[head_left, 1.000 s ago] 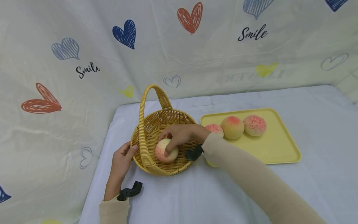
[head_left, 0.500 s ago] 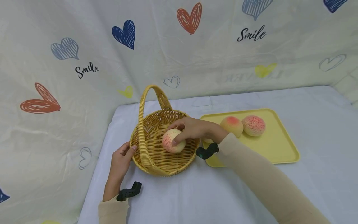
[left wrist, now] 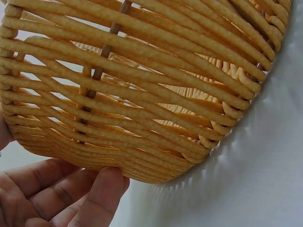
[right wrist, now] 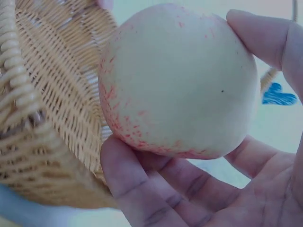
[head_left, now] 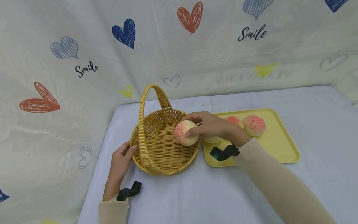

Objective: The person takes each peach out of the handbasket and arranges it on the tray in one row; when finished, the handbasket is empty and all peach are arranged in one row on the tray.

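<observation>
My right hand (head_left: 211, 124) holds a pale peach (head_left: 185, 133) with red speckles between thumb and fingers, over the right side of a wicker basket (head_left: 159, 146). The right wrist view shows this peach (right wrist: 180, 80) up close, with the basket (right wrist: 61, 94) to its left. At the basket's left side, my left hand (head_left: 121, 158) grips the rim, its thumb on the near side. The left wrist view has the fingers (left wrist: 102, 194) against the edge of the woven wall (left wrist: 142, 94). The basket's visible floor is bare.
A yellow tray (head_left: 275, 152) stands right of the basket. On it lie a red-topped peach (head_left: 234, 120), a speckled peach (head_left: 254, 125) and another peach (head_left: 212, 139) largely hidden under my right hand. A heart-printed curtain (head_left: 218, 56) hangs behind the white-covered table (head_left: 190, 193).
The right hand has lifted the peach from inside the basket and carried it up and rightward toward the basket's right rim. The left hand and basket have stayed put.
</observation>
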Demonstrator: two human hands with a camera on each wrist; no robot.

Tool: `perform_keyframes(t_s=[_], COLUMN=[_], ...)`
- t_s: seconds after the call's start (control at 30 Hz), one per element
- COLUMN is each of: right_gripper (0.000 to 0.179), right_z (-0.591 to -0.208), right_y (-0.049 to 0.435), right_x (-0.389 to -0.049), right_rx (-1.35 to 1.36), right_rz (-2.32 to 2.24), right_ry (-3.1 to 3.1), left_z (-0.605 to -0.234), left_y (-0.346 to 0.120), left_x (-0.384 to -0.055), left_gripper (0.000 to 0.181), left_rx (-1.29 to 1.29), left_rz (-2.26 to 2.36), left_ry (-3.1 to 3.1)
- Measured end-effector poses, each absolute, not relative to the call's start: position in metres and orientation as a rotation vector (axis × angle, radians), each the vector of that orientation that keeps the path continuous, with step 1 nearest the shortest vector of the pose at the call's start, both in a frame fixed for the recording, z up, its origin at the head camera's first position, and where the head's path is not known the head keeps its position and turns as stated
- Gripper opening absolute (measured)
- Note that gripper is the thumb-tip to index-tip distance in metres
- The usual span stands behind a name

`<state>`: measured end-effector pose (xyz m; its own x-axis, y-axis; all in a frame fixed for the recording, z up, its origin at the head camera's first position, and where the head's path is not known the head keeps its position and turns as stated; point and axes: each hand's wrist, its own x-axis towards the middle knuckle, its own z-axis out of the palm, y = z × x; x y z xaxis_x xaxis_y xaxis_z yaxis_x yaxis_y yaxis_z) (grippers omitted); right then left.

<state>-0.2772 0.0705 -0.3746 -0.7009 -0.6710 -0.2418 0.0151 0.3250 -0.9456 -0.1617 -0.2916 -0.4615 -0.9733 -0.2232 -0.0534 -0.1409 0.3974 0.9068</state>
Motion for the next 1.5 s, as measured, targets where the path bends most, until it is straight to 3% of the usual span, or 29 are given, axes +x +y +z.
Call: perform_keyframes(t_s=[0.93,1.5], right_gripper=[0.050,0.038], right_z=[-0.380,-0.391], right_y=[0.155,0.218], right_x=[-0.260,-0.251], right_rx=[-0.381,-0.324], right_rz=[-1.638,-1.716], right_ry=[2.080,2.174], left_z=[-0.460,-0.459], left_y=[-0.290,-0.289], left_x=[-0.163,-0.161], left_gripper=[0.044,0.047], left_rx=[0.339,0.363], left_rz=[-1.661,-1.644], left_ry=[-2.561,-2.580])
